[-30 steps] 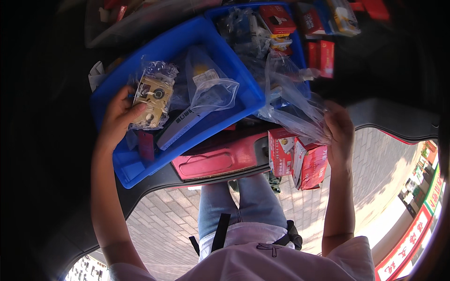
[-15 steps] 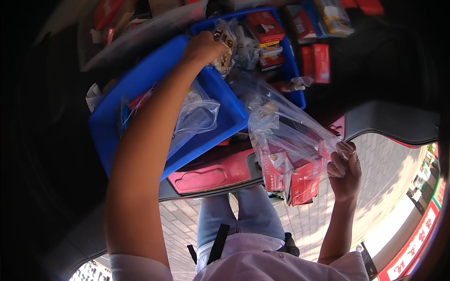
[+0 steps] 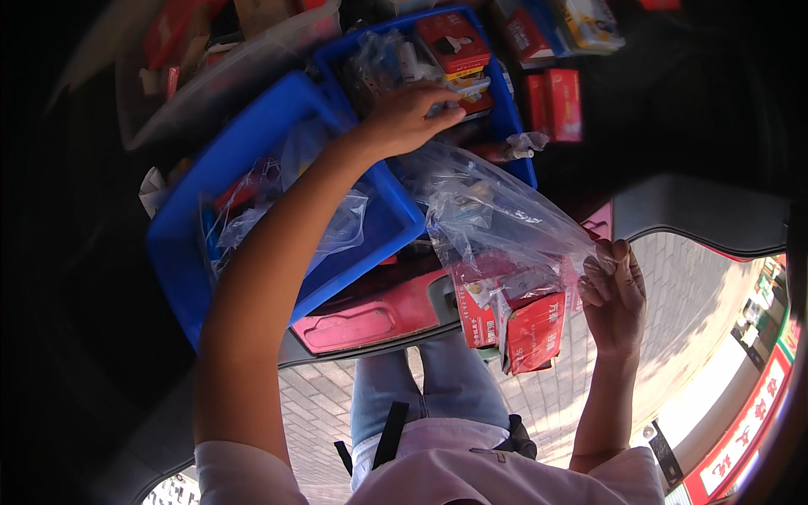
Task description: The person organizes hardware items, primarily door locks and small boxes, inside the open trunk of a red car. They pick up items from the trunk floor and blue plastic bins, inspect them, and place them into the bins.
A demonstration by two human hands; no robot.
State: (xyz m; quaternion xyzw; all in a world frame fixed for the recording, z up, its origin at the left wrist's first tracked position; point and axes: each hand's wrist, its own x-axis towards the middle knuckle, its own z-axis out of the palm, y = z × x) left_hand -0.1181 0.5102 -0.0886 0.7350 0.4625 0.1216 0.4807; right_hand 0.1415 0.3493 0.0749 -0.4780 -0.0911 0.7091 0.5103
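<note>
My left hand reaches over the farther blue bin, thumb and fingers apart, its fingertips beside a stack of small boxes. A red box tops that stack; a white and orange box shows at the fingertips. Clear bags with contents I cannot make out lie beside them. In my right hand, closed at the right, is the edge of a clear plastic bag, stretched toward the bin. Red boxes show at the bag's lower end; whether all sit inside it I cannot tell.
The nearer blue bin holds crumpled clear bags, partly behind my left forearm. A translucent tub stands at the far left. More red boxes lie right of the bins. The vehicle's red sill runs in front of me.
My left hand has moved right, from a clear bag with gold-coloured pieces to the stacked boxes, and holds that bag no more. My right hand keeps its grip on the plastic bag. The view has shifted slightly.
</note>
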